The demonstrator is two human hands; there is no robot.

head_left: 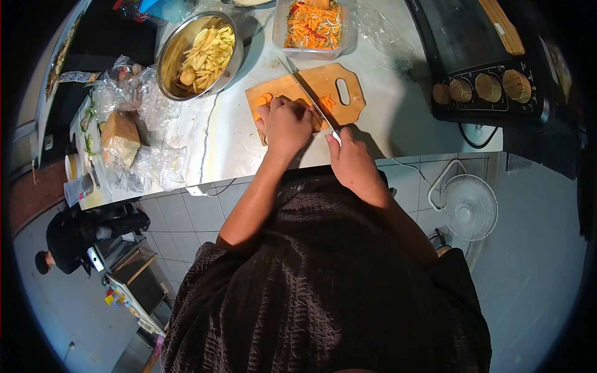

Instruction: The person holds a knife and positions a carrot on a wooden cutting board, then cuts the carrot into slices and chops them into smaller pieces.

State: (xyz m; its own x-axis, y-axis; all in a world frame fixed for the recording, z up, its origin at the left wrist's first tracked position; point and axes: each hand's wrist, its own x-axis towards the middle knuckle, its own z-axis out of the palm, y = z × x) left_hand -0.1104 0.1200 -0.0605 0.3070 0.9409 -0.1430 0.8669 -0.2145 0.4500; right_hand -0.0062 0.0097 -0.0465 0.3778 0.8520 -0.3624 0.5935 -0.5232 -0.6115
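Note:
My right hand (354,158) grips the white handle of a kitchen knife (306,87), whose blade lies slanted across the wooden cutting board (351,112). My left hand (286,127) is closed, fingers curled down over carrot on the board, just left of the blade. Most of that carrot is hidden under the fingers. Round carrot slices (265,99) lie by the board's left edge, beyond my left hand. Thin carrot strips (328,101) rest right of the blade, near the board's handle slot.
A steel bowl (166,71) of pale cut sticks stands at the back left. Behind the board is a plastic container (311,51) of shredded vegetables. Plastic bags (158,165) crowd the left; a stove (479,109) stands right. A fan (469,207) and another person (74,239) are beyond the counter.

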